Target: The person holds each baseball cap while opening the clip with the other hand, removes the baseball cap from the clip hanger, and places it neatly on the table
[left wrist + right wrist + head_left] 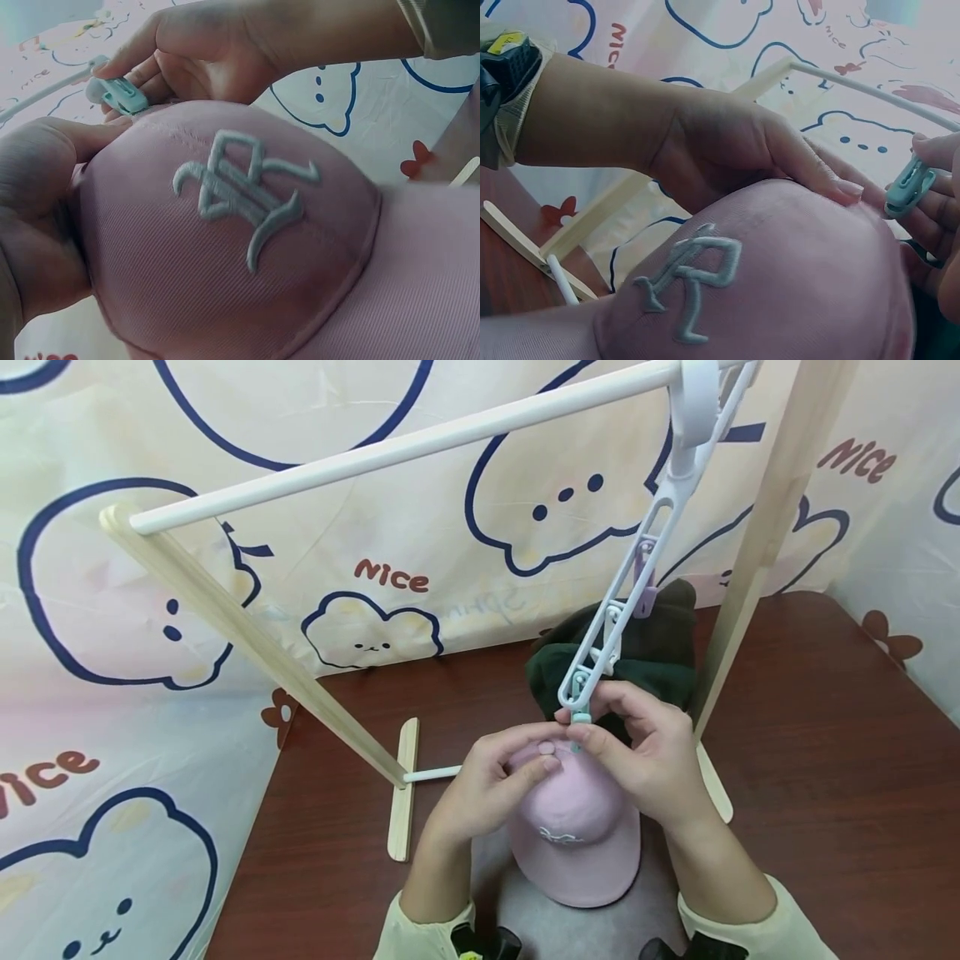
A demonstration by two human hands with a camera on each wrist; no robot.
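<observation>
Left hand (497, 781) pinches the pink cap (573, 797) at its crown; right hand (654, 760) pinches a teal clip (581, 717), the cap at six o'clock of it. Dark cloth (670, 673) shows toward one o'clock. A rack (405, 447) stands on the red-brown table (832, 752); a cartoon-printed sheet (465, 568) spans nine to twelve.

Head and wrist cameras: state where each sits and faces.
Head: on the head, facing forward and down at the pink cap; left grip, right grip, forearms show.
Left wrist: sits there, facing the cap's front; left grip at left edge, right grip above.
Right wrist: sits there, facing cap and clip; right grip at right edge, left grip central.
Wrist views share the clip.
</observation>
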